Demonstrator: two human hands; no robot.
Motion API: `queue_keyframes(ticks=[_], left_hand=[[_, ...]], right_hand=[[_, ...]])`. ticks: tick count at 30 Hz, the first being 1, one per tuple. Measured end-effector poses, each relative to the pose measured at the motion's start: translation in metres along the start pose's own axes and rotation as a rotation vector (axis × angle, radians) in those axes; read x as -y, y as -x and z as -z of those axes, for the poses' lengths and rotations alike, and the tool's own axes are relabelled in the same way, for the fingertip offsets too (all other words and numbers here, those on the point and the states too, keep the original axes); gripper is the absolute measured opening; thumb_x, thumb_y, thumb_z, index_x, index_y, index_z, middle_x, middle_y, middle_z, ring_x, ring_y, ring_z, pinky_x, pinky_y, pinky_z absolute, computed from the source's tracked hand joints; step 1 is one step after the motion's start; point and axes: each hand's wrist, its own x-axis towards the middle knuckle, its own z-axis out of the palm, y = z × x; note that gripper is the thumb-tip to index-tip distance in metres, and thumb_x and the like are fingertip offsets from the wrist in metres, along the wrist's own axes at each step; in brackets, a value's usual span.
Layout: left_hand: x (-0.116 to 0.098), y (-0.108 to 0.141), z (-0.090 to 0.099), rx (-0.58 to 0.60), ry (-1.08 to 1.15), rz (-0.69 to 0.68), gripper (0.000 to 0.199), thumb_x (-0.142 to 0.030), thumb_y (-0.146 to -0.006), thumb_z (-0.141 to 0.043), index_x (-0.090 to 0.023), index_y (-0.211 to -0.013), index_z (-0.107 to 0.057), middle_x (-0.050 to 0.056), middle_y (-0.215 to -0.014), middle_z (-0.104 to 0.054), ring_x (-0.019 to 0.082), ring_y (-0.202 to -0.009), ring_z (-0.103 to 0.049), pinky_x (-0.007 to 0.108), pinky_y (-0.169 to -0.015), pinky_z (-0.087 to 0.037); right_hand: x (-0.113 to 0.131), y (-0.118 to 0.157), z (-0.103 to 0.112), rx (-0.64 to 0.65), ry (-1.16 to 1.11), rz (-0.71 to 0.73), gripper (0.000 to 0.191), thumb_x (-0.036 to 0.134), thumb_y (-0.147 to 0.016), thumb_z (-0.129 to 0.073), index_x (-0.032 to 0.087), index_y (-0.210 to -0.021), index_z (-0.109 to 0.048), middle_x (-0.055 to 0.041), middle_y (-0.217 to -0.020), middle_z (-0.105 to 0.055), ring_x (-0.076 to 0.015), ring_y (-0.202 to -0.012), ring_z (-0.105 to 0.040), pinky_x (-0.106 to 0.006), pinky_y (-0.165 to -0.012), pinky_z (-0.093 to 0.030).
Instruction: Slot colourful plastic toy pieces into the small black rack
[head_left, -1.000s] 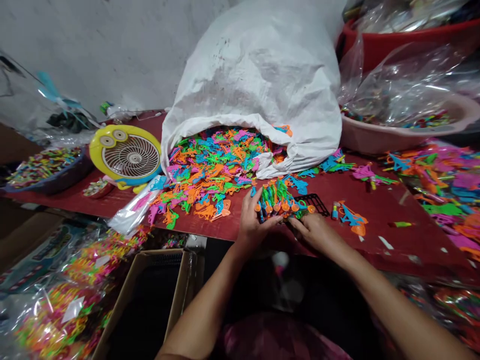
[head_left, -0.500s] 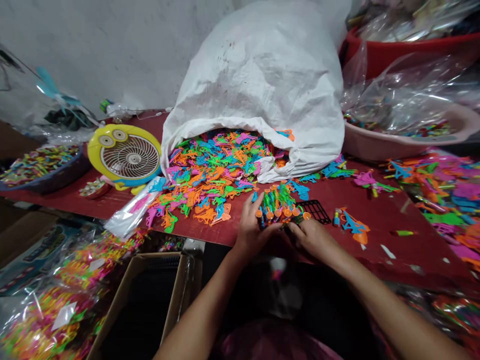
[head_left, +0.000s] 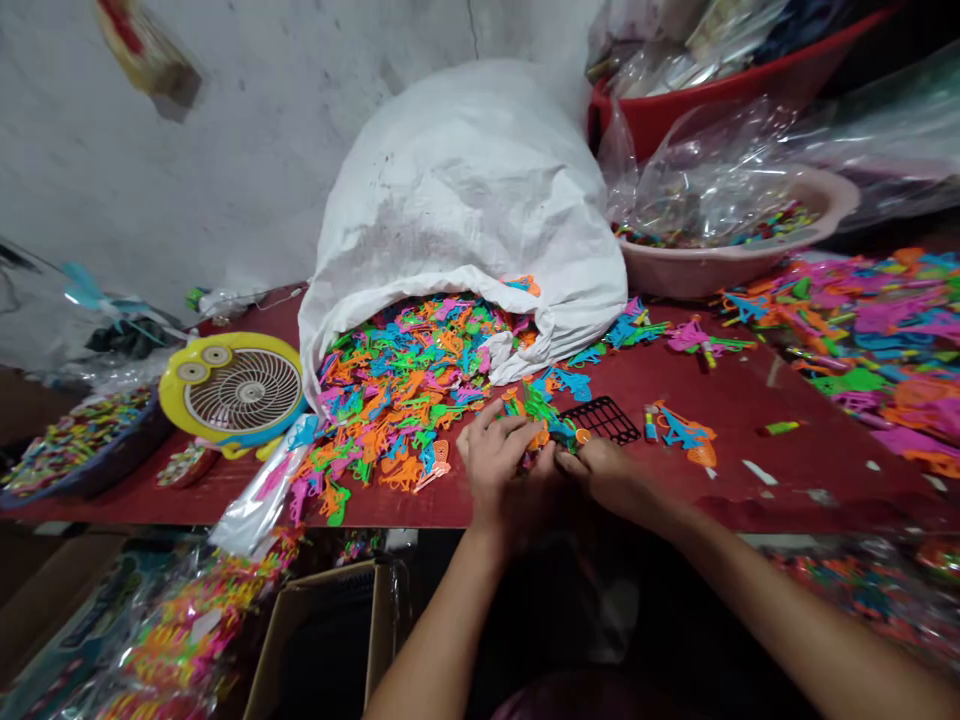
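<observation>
My left hand [head_left: 491, 455] is closed over a bundle of small plastic toy pieces [head_left: 541, 405], mostly green with orange round ends, and its fingers cover much of it. My right hand [head_left: 611, 470] pinches the near right side of the same bundle. The two hands almost meet at the table's front edge; their thumbs and what lies beneath are partly hidden. A black plastic grid [head_left: 621, 420] lies flat just beyond my right hand. Right of it are a small blue-and-white tube [head_left: 650, 425] and some blue and orange toy pieces [head_left: 686, 432].
A big white sack [head_left: 465, 190] spills a colourful heap of plastic pieces [head_left: 412, 370] onto the red table [head_left: 712, 390]. Left stands a yellow fan [head_left: 240, 390]; right, a pink basin [head_left: 694, 270] and another heap [head_left: 892, 340]. A cardboard box [head_left: 382, 610] and filled bags [head_left: 187, 640] sit below.
My left hand's fingers have come over the top of the bundle, hiding most of the row of orange ends seen before. The camera view has shifted, so the table things appear lower and farther left.
</observation>
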Motion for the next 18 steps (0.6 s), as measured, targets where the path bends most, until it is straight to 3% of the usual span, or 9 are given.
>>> queue_keyframes(ticks=[4, 11, 16, 18], left_hand=[[0.003, 0.004, -0.004, -0.048, 0.022, -0.033, 0.013, -0.027, -0.082, -0.071, -0.027, -0.095, -0.072, 0.004, -0.098, -0.075, 0.028, -0.125, -0.059, 0.051, -0.106, -0.042], [0.002, 0.003, -0.010, -0.112, -0.009, -0.082, 0.005, -0.028, -0.083, -0.070, -0.026, -0.087, -0.069, 0.002, -0.091, -0.076, 0.027, -0.124, -0.060, 0.048, -0.102, -0.045], [0.000, 0.004, -0.005, -0.028, -0.035, -0.075, 0.013, -0.037, -0.083, -0.071, -0.026, -0.090, -0.068, 0.004, -0.094, -0.076, 0.030, -0.128, -0.057, 0.050, -0.104, -0.042], [-0.002, 0.001, 0.000, 0.010, -0.057, -0.100, 0.023, -0.044, -0.078, -0.076, -0.026, -0.090, -0.068, 0.005, -0.095, -0.076, 0.032, -0.127, -0.056, 0.051, -0.104, -0.039]], right_hand=[[0.001, 0.003, -0.003, -0.048, -0.100, 0.036, 0.037, 0.034, -0.097, -0.037, 0.020, -0.078, -0.066, -0.0032, -0.066, -0.064, -0.0154, -0.058, -0.053, -0.026, -0.056, -0.034], [-0.002, 0.007, -0.011, -0.121, -0.059, 0.021, 0.040, 0.034, -0.100, -0.033, 0.018, -0.083, -0.065, -0.0076, -0.074, -0.068, -0.0168, -0.066, -0.060, -0.027, -0.063, -0.039], [-0.005, 0.002, -0.012, -0.064, -0.104, 0.074, 0.033, 0.034, -0.098, -0.038, 0.021, -0.096, -0.068, -0.0065, -0.091, -0.073, -0.0184, -0.080, -0.065, -0.027, -0.071, -0.043], [-0.006, -0.003, -0.010, -0.022, -0.061, 0.045, 0.027, 0.036, -0.093, -0.046, 0.022, -0.095, -0.069, -0.0055, -0.087, -0.073, -0.0191, -0.075, -0.064, -0.027, -0.066, -0.042]])
